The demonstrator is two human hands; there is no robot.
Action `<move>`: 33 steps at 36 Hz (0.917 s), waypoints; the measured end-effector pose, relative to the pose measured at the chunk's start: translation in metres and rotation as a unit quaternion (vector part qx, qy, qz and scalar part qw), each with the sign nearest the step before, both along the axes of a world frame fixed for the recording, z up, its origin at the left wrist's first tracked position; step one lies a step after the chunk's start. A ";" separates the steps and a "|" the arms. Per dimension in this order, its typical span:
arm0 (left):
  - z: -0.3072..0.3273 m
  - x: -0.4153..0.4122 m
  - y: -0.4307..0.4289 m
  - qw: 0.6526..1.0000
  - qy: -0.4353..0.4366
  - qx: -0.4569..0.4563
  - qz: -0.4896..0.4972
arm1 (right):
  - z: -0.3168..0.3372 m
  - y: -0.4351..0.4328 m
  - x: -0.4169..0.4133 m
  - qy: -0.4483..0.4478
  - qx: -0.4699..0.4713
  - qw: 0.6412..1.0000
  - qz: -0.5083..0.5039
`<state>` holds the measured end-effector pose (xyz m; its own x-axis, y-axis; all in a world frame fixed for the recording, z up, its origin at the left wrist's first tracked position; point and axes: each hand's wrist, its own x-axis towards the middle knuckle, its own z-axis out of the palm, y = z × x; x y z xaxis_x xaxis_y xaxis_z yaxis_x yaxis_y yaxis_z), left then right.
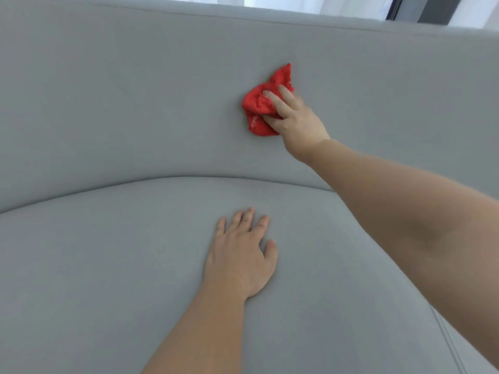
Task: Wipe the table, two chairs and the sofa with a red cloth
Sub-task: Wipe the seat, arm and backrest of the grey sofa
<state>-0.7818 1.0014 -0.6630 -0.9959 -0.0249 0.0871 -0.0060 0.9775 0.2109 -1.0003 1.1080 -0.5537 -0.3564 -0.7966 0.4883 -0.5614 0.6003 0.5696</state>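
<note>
Pressing red cloth (260, 106) against sofa (135, 90) backrest, near top edge — right hand (294, 120) fingers clutch bunched middle. Cloth soft, light, crumples easily — hold by wad. Left hand (240, 255) flat, released, on seat.

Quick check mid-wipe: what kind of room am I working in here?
Probably a living room or lounge, though little of it shows. A grey upholstered sofa fills the view, with white curtains and a dark window frame just behind it. The right hand holds the red cloth against its backrest.
</note>
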 end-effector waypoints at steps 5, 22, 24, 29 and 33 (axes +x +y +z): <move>0.000 0.001 0.000 1.000 0.012 -0.003 0.003 | -0.073 0.028 0.008 -0.062 0.172 0.983 0.017; 0.001 0.005 0.001 1.000 0.007 -0.001 0.006 | 0.004 0.060 0.004 0.015 0.192 0.981 0.037; 0.002 0.005 0.001 1.000 0.003 0.001 0.005 | 0.018 0.064 0.004 0.019 0.180 0.983 0.024; 0.002 0.004 0.001 1.000 0.002 -0.006 0.005 | 0.058 0.069 0.003 0.032 0.173 0.984 -0.008; 0.003 0.005 0.001 1.000 0.000 -0.007 0.005 | 0.087 0.070 0.006 0.036 0.136 0.989 -0.043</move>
<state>-0.7767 1.0020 -0.6598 -0.9955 -0.0330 0.0883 -0.0150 0.9804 0.1966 -0.9947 1.1780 -0.4663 -0.4005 -0.8702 0.2869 -0.4670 0.4632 0.7532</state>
